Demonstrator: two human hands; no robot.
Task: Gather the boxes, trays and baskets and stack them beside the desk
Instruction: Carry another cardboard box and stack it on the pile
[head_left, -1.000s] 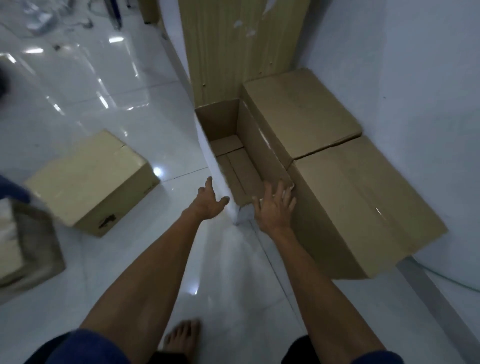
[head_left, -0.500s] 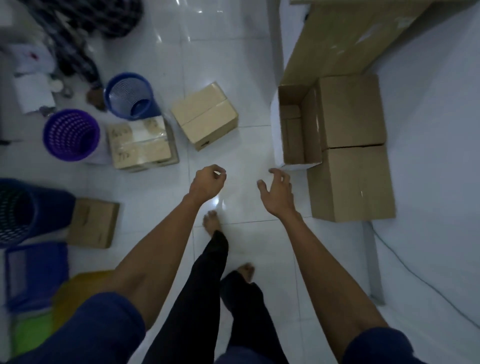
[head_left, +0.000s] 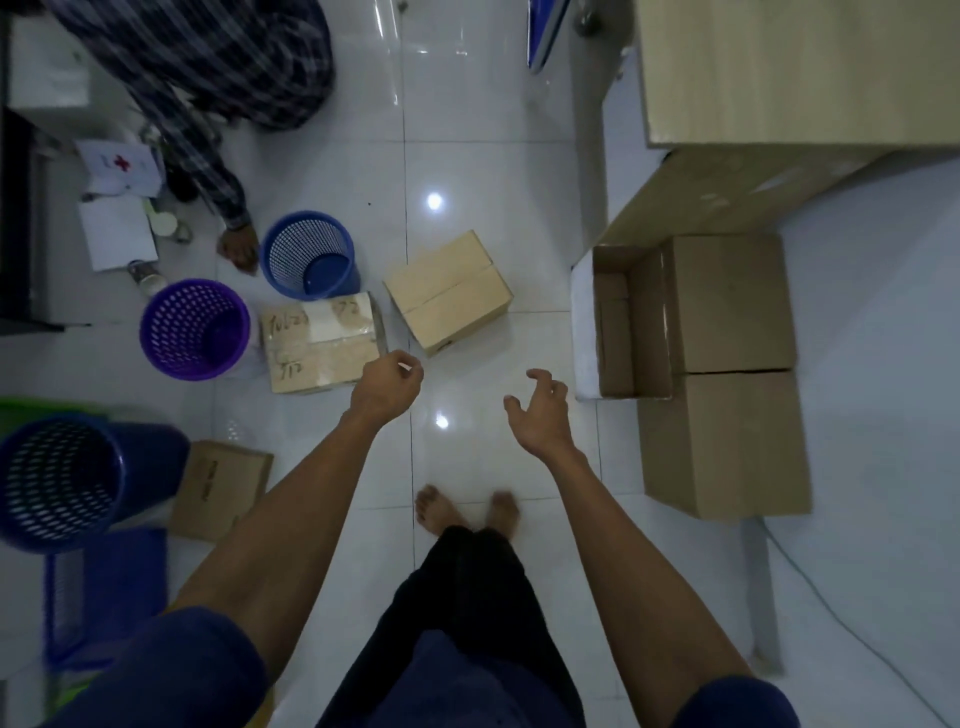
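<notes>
On the taped box (head_left: 322, 343), handwritten marks stay too blurred to read.

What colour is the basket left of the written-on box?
Purple basket, seen clearly in the head view.

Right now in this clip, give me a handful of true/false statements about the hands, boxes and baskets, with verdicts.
1. Both hands hold nothing. True: the left hand and right hand hang over bare floor tiles.
2. The open box stands beside the desk. True; it sits against two closed boxes there.
3. The purple basket is stacked inside the blue basket. False: they stand apart, side by side on the floor.
4. The plain closed box rests on the desk. False: it lies on the floor, ahead of the hands.
5. The box with handwriting sits between the purple basket and the plain closed box. True.
</notes>
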